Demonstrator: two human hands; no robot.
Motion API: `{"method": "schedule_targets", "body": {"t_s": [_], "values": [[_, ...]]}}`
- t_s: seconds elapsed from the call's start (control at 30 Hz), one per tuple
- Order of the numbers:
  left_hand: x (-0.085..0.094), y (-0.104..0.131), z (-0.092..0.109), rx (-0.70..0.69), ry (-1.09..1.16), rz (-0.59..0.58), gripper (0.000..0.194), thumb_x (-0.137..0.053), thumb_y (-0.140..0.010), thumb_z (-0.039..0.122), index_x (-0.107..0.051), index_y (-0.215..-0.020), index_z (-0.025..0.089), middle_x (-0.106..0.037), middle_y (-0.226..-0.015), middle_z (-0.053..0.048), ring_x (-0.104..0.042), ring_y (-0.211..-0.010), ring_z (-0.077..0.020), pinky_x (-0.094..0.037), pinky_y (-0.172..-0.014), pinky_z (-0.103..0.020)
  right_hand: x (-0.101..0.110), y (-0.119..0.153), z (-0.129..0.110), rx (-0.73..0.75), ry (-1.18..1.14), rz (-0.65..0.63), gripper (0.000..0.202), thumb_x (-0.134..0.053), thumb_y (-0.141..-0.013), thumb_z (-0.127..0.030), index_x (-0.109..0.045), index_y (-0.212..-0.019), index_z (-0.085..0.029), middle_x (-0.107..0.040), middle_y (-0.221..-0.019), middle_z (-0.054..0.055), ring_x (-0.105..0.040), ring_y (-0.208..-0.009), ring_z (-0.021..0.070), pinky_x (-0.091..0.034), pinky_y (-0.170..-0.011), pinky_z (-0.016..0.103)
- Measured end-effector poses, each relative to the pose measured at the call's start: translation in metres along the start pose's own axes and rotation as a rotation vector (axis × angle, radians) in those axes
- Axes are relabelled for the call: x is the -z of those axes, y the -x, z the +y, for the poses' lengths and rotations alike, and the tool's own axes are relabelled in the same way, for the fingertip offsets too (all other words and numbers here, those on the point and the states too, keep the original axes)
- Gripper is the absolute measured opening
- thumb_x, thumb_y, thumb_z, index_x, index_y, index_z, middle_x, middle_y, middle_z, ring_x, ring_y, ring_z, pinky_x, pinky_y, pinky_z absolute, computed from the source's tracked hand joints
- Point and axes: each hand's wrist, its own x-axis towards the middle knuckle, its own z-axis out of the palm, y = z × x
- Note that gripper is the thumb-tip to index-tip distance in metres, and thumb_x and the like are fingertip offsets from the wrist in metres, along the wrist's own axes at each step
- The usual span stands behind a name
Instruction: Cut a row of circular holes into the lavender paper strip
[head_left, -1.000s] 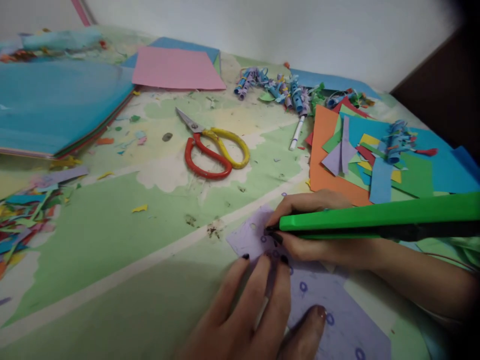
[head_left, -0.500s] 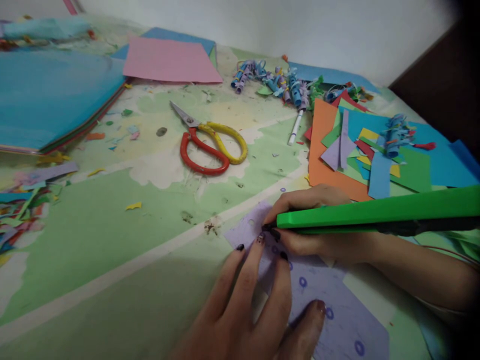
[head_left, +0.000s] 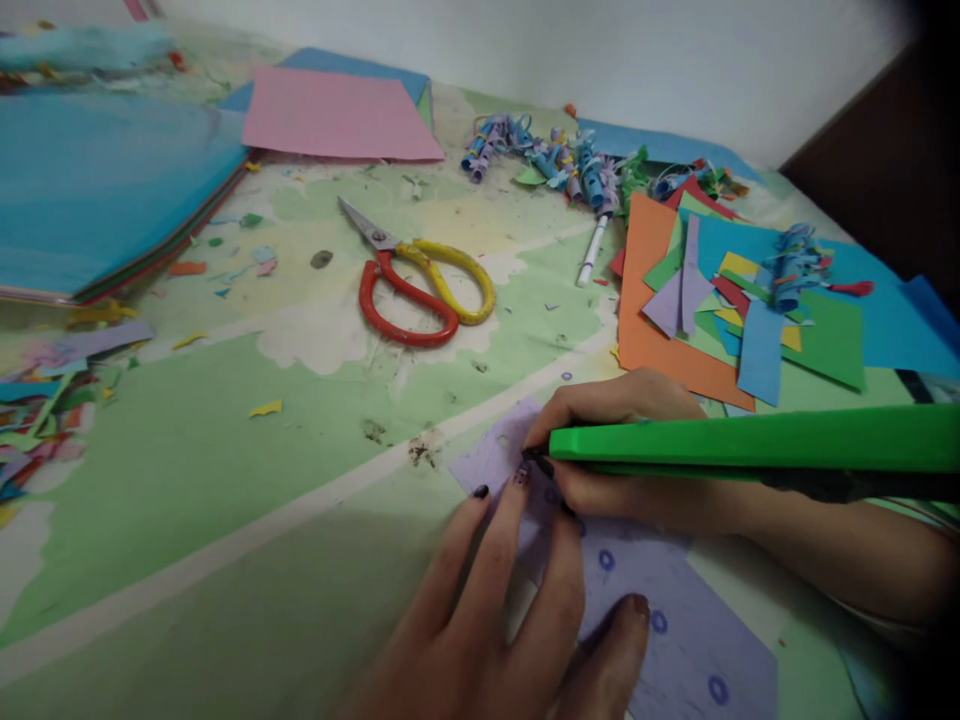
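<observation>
Head view: purple paper (head_left: pixel 709 625), small darker rings (head_left: pixel 658 622).

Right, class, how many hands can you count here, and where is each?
2 hands: the left hand is spread on the purple paper; the right hand holds the green tool over that paper's far end.

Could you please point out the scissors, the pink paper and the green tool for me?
Scissors (head_left: pixel 409 333): head view, on the red handle.
Pink paper (head_left: pixel 341 117): head view, mid-sheet.
Green tool (head_left: pixel 750 440): head view, on its long side.
</observation>
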Motion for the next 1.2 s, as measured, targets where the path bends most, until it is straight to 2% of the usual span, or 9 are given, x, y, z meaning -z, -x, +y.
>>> {"method": "schedule_targets", "body": {"t_s": [0.33, 0.57, 0.8, 1.2], "values": [[0.0009, 0.0017, 0.0001, -0.01, -0.012, -0.016, 0.053, -0.062, -0.084, 0.033, -0.045, -0.134, 0.031, -0.053, -0.127, -0.012, -0.04, -0.127, -0.0416, -0.032, -0.102, -0.057, 0.0034, 0.0028, -0.0047, -0.11, -0.109, -0.025, 0.014, -0.061, -0.067, -0.011, -0.069, -0.075, -0.019, -0.065, -0.064, -0.005, -0.055, -0.055, 0.0067, -0.041, -0.052, 0.016], [-0.001, 0.0019, 0.0009, -0.006, -0.02, -0.009, 0.055, -0.061, -0.084, 0.034, -0.043, -0.136, 0.032, -0.053, -0.127, -0.01, -0.039, -0.127, -0.0407, -0.03, -0.104, -0.056, 0.0036, 0.0011, -0.0013, -0.068, -0.096, -0.039, 0.015, -0.061, -0.066, -0.012, -0.069, -0.076, -0.02, -0.066, -0.064, -0.004, -0.056, -0.054, 0.0079, -0.042, -0.053, 0.017], [-0.0013, 0.0017, 0.0002, -0.007, -0.016, -0.004, 0.054, -0.059, -0.085, 0.035, -0.043, -0.136, 0.032, -0.053, -0.126, -0.01, -0.038, -0.128, -0.0409, -0.028, -0.105, -0.056, 0.0043, 0.0024, -0.0004, -0.099, -0.109, -0.042, 0.014, -0.061, -0.067, -0.015, -0.07, -0.076, -0.021, -0.064, -0.062, -0.005, -0.054, -0.052, 0.0067, -0.041, -0.05, 0.015], [-0.0028, 0.0011, -0.0045, -0.059, -0.059, 0.019, 0.054, -0.059, -0.084, 0.036, -0.044, -0.135, 0.029, -0.055, -0.124, -0.012, -0.045, -0.122, -0.0415, -0.032, -0.102, -0.056, 0.0024, 0.0014, -0.0014, -0.079, -0.098, -0.032, 0.014, -0.059, -0.066, -0.015, -0.069, -0.075, -0.02, -0.063, -0.059, -0.005, -0.052, -0.049, 0.0058, -0.039, -0.048, 0.015]]}}
